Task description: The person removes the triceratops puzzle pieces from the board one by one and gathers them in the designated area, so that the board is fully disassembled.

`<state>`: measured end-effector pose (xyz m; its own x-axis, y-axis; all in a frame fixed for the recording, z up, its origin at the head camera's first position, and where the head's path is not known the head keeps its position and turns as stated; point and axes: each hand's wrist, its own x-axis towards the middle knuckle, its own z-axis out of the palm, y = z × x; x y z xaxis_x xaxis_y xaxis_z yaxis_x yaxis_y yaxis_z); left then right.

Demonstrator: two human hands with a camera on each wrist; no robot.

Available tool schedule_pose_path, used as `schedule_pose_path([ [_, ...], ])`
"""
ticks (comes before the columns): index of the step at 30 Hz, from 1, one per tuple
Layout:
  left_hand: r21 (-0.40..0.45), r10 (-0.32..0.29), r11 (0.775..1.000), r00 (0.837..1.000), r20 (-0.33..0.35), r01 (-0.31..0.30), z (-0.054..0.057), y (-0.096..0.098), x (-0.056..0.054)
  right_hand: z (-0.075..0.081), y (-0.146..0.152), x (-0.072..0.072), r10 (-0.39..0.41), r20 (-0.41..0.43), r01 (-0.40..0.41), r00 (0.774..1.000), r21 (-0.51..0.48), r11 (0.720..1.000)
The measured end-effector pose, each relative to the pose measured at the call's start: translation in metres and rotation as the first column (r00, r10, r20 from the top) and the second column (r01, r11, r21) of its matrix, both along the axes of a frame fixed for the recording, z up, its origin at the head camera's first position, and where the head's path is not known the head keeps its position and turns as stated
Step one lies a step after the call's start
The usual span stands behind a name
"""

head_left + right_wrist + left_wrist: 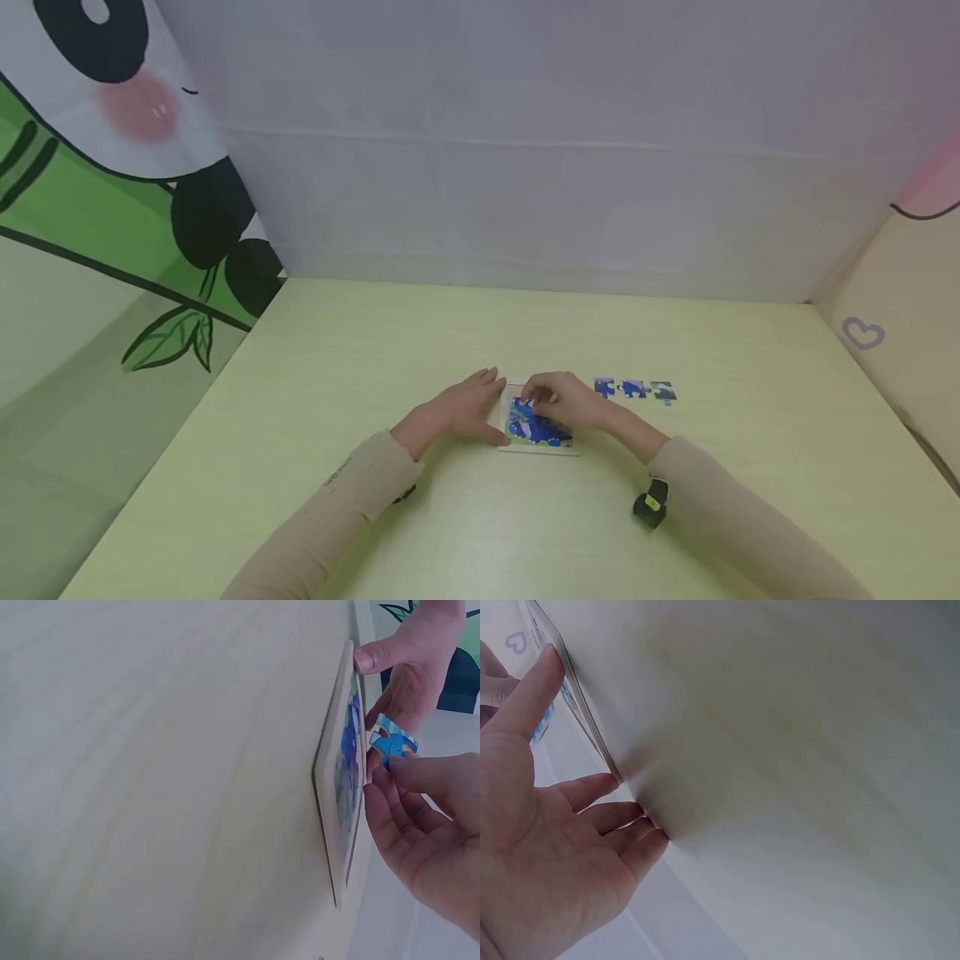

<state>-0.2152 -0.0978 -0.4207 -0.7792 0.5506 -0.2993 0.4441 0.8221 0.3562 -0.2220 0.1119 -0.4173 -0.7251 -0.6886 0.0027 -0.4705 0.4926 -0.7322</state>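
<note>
A small jigsaw puzzle in a pale wooden tray (538, 452) lies on the table, its picture mostly blue with some green. My left hand (471, 407) rests at the tray's left side, fingers extended. In the left wrist view its thumb (536, 694) touches the tray's edge. Over the tray, my right hand (568, 400) pinches a blue puzzle piece (394, 742) between thumb and index finger; the right wrist view shows this piece tilted up above the tray. The right hand covers the tray's upper right part in the head view.
Three loose puzzle pieces lie in a row right of the tray: a left one (604, 387), a middle one (633, 389) and a right one (663, 390). A pale wall (555, 217) stands behind the table (360, 350); printed panels flank it.
</note>
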Motion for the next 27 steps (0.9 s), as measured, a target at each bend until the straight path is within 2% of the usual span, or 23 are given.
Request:
schedule_pose_path([
  [10,-0.003,0.006,1.0,1.0,0.002,-0.006,0.002,0.001,0.001,0.009,0.029,-0.002,-0.036,-0.005,0.037,0.999,0.011,0.999],
  [18,-0.011,0.009,1.0,1.0,0.002,-0.009,0.0,0.003,0.0,0.005,0.066,-0.001,-0.049,-0.054,0.051,0.997,0.031,0.998],
  [27,-0.005,0.008,1.0,1.0,0.001,-0.008,-0.003,0.003,-0.001,0.003,0.098,0.005,-0.074,-0.018,0.075,0.997,0.072,0.995],
])
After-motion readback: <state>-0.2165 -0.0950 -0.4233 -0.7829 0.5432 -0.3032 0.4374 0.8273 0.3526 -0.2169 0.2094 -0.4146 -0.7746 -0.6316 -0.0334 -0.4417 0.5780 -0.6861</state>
